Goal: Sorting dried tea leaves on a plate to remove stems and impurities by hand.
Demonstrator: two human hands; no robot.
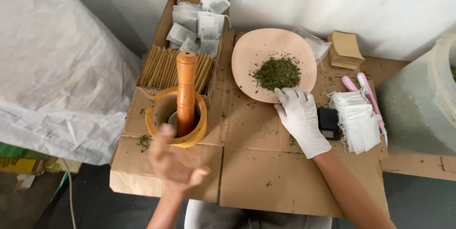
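Head view: white-gloved right hand (300, 119), fingers loosely spread, touches the round pink plate (251, 55) at its 5 o'clock rim; loose dried green herb flakes (277, 73) heap there. Bare left hand (172, 161) hovers open, empty, beside the yellow wooden mortar (161, 110).

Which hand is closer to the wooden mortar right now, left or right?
Left. The bare left hand hovers open just in front of the mortar, by its near rim. The gloved right hand is off to its right, at the pink plate's edge.

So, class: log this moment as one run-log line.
left hand: bare, open, near mortar | right hand: gloved, touching herbs on plate
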